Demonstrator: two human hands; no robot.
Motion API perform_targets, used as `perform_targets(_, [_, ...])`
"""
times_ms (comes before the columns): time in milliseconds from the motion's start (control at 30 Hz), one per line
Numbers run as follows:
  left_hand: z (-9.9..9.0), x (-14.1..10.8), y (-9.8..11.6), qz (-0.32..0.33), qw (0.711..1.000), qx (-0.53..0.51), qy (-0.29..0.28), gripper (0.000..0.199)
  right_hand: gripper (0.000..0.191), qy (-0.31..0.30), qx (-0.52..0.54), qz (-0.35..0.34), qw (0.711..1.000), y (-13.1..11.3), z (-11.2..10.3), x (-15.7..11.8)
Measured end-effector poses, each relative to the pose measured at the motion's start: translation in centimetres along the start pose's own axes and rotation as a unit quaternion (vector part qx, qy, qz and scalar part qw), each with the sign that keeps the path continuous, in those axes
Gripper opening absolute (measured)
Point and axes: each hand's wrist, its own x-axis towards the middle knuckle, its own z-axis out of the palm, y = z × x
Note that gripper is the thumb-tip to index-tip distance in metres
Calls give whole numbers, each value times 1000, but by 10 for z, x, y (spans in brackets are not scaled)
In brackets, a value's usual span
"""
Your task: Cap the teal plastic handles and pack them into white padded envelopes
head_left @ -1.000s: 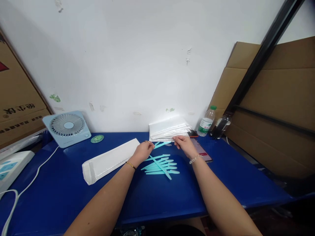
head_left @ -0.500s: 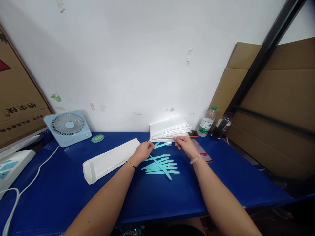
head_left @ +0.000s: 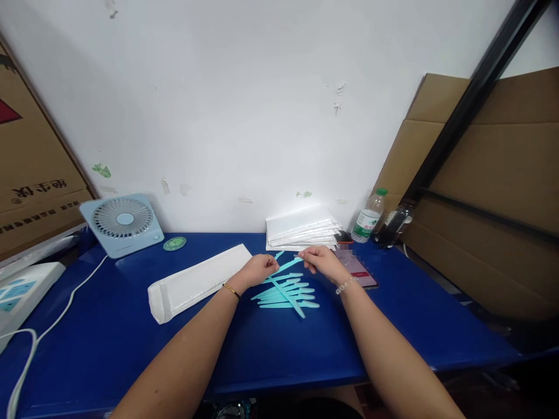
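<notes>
My left hand is closed in a pinch on one end of a slim turquoise eyebrow razor. My right hand pinches the razor's other, paler end, so it spans the gap between my fingers. Another turquoise piece sticks up beside my left fingertips; whether they hold it too is unclear. Just below lies a loose fan of several more eyebrow razors, one crossing over the others. A long white padded envelope rests slantwise left of my left hand.
Behind my hands sits a stack of white envelopes against the wall. A phone, a water bottle and a dark bottle are at right. A blue fan, a green disc and a power strip stand left.
My right hand has come left and slightly down, and its fingers now meet the razor's end. My left hand has shifted a little right and down.
</notes>
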Motion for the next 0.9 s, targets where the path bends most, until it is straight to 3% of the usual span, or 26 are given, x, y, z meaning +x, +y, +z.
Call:
perform_targets(67, [-1,-2,0,2,1000,0,-31,27,38,-12,-68,11,998,2,-5,0])
perform_targets(100, [-1,-2,0,-3,1000,14,-19,27,35,11,-118,6,993,5,-7,1])
perform_targets(200, [2,-1,-1,-16,988,117,100,24,21,121,-278,-51,952,15,-10,7])
perform_targets(300, [6,3,-2,-22,960,226,167,25,18,120,-360,-91,921,24,-4,15])
perform_targets(500, [9,6,0,-34,954,277,110,15,12,63,-457,-54,885,18,11,19])
perform_targets(900, [7,-2,5,-28,964,252,79,14,6,28,-367,-47,928,16,9,13])
